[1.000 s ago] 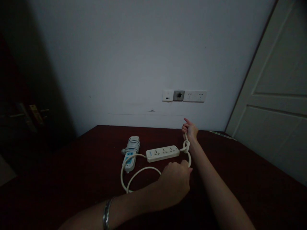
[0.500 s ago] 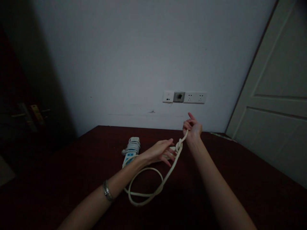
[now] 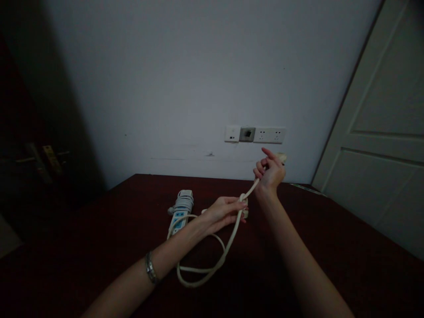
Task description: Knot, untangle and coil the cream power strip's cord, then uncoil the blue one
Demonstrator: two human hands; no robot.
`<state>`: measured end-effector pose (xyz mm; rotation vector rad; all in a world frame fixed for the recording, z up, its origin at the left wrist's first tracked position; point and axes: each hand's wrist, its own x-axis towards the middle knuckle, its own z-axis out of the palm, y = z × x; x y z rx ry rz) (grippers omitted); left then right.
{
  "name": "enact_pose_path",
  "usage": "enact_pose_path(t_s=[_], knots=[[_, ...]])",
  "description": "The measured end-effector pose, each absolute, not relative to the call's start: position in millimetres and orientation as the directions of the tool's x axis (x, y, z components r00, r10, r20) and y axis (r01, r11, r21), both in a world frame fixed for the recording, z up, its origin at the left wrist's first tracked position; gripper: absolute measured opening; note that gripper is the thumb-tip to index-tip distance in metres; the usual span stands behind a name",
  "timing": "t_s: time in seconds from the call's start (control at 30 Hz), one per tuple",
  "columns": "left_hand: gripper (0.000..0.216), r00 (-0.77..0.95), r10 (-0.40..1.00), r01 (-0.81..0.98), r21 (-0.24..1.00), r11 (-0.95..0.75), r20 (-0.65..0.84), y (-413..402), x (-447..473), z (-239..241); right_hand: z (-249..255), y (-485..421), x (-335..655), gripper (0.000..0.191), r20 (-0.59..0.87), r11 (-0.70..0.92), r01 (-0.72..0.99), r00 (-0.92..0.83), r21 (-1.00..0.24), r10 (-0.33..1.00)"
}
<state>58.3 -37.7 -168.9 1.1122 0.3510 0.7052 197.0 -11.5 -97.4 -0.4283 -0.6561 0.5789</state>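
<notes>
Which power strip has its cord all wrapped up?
The blue-marked power strip on the left, untouched. The white strip lies mostly under the left hand, its loose cord running to the right hand.

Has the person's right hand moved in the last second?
Yes. The right hand, gripping the cord, has risen toward the wall sockets and shifted slightly to the right.

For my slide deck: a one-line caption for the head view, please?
Right hand holds up a white cord; left hand touches its knot over a dark red table.
</notes>
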Motion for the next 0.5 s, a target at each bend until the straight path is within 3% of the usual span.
enact_pose_path(t_s=[0.1,0.23,0.5], knots=[[0.014,0.765,0.644,-0.36,0.832,0.422,0.005,-33.8,61.2,-173.3,-95.3,-17.4,192.0,0.027,0.478,0.805,-0.315,0.674,-0.503,0.563],[0.015,0.855,0.497,-0.208,0.778,0.593,-0.15,-30.8,57.6,-172.7,-92.6,-22.7,188.4,0.026,0.507,0.842,-0.295,0.692,-0.451,0.514],[0.015,0.872,0.468,-0.183,0.793,0.581,-0.142,-39.6,55.2,-170.3,-88.2,-25.5,188.4,0.025,0.546,0.875,-0.236,0.704,-0.423,0.454]])
